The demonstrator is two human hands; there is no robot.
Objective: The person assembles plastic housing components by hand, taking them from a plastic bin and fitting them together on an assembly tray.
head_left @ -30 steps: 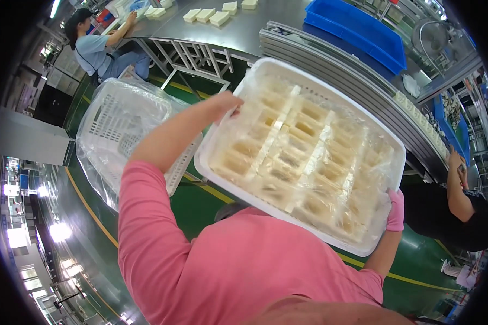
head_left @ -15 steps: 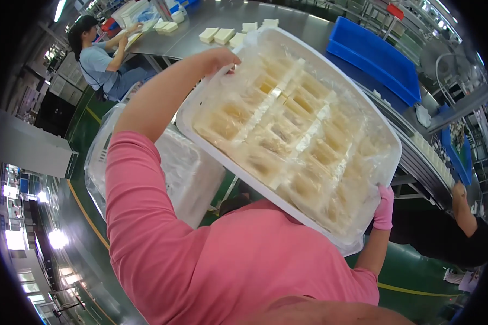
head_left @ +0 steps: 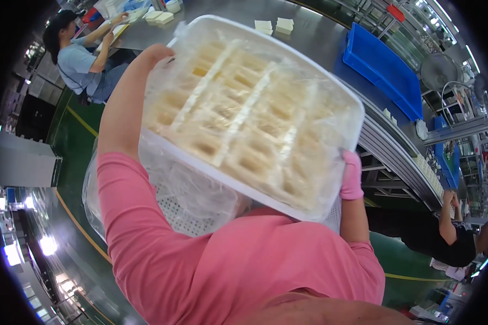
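Observation:
A large white plastic tray [head_left: 355,108] is held up tilted in front of my chest. Clear plastic film [head_left: 322,162] lines and covers it. Under the film lie rows of pale yellow block-shaped pieces [head_left: 206,147] with white strips between them. My left hand [head_left: 160,52], bare, is closed on the tray's far left corner, its fingertips partly hidden. On the right side, my right hand [head_left: 352,172] in a pink glove grips the rim and film; some of its fingers are out of sight behind the tray.
Below the tray stands a white perforated crate [head_left: 181,214] with plastic film over it. A metal table [head_left: 222,8] bears small cream block stacks [head_left: 284,25]. To the right are a blue bin [head_left: 382,73] and a conveyor [head_left: 396,151]. Co-workers sit left [head_left: 84,59] and right [head_left: 444,233].
The tray has swung left in both my hands. More of the perforated crate shows below it, and my view has turned slightly.

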